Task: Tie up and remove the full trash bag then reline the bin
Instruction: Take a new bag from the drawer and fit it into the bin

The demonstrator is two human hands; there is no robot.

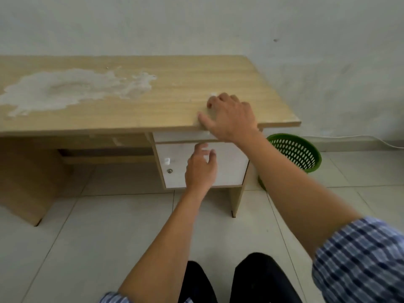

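Below me, nearest of all, are my dark trousers (229, 281) over the pale floor tiles (65, 248), with both checked sleeves (360, 263) pushed back. From there my left hand (200, 169) reaches out in front of the white cabinet door (227, 169), its grip released, fingers loosely spread and holding nothing, close under the drawer front (179, 136) that sits just beneath the tabletop (153, 101). Higher and further, my right hand (231, 114) rests over the front edge of that tabletop; the fingers curl down on the wood and seem to cover something small and white, but I cannot tell whether they actually pinch it. Beyond my right forearm, on the floor beside the desk's end and near the wall (328, 62), stands the green bin (297, 154), its holed sides showing bare plastic, with no bag in it that I can see, so I judge the relining is what remains. My guess is that a fresh liner is what I am after here. To do this well I should steady the desk with my right hand, hook the drawer's lower lip with my left fingertips and draw it straight out, not crooked, then carry one bag over to the bin. A white stain (65, 90) spreads across the far left of the tabletop.
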